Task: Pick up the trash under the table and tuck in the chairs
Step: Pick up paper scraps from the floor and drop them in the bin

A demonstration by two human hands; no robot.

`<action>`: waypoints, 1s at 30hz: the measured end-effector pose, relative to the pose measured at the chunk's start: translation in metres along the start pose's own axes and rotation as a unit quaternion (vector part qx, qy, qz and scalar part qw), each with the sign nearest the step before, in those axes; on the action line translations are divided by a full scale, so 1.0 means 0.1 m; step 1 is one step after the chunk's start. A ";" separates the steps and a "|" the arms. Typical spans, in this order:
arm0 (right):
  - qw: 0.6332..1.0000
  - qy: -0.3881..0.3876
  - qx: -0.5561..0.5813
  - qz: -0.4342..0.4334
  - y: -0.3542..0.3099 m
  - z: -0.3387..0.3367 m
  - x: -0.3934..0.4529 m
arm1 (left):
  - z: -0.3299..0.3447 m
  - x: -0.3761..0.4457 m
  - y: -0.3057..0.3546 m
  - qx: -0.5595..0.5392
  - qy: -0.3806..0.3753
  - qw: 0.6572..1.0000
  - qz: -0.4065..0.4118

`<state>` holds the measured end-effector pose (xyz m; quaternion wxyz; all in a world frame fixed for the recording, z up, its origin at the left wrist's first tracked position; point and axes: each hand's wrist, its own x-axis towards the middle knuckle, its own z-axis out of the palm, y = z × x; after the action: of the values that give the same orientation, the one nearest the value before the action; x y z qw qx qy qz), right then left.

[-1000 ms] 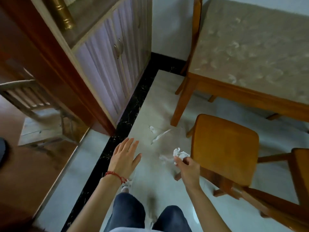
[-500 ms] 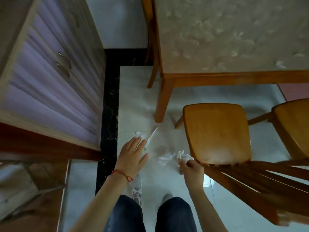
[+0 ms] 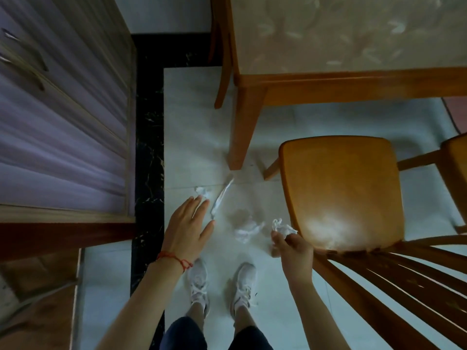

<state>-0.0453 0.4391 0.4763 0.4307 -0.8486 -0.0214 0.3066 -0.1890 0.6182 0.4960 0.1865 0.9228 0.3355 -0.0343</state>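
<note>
Crumpled white tissue (image 3: 282,228) pinched in the right hand (image 3: 293,251), fingers curled round it, just off the front-left corner of the wooden chair seat (image 3: 341,193). Three more scraps lie on the pale tiled floor (image 3: 192,127): a loose wad (image 3: 246,229) between the two hands, a long twisted strip (image 3: 222,198) pointing toward the table leg (image 3: 242,132), and a small crumpled bit (image 3: 202,192) partly covered by the left fingertips. Left hand (image 3: 188,229) spread flat, fingers straight, holding nothing (contact with the floor or the small bit cannot be judged from above). Red cord on that wrist. The chair stands pulled out from the table (image 3: 353,34); its slatted back runs off the lower right. A second chair (image 3: 454,160) is cut off at the right edge, a third mostly hidden behind the table's far-left corner. Cabinet (image 3: 63,109) at left, blurred. White sneakers (image 3: 199,281) below.
</note>
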 end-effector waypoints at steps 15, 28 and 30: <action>0.999 -0.015 -0.035 -0.025 1.19 0.95 1.38 | 2.00 0.83 -0.68 -0.066 -0.028 0.997 -0.030; 0.996 -0.014 -0.028 -0.083 2.52 1.87 2.78 | 4.04 1.56 -1.38 -0.108 -0.019 0.993 -0.051; 0.997 -0.016 -0.013 -0.073 2.74 2.01 2.97 | 4.29 1.66 -1.45 -0.124 -0.028 0.990 -0.060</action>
<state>0.0249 0.5004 0.0350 0.4408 -0.8449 -0.0947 0.2878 -0.1261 0.6632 0.0197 0.3067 0.8694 0.3864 -0.0289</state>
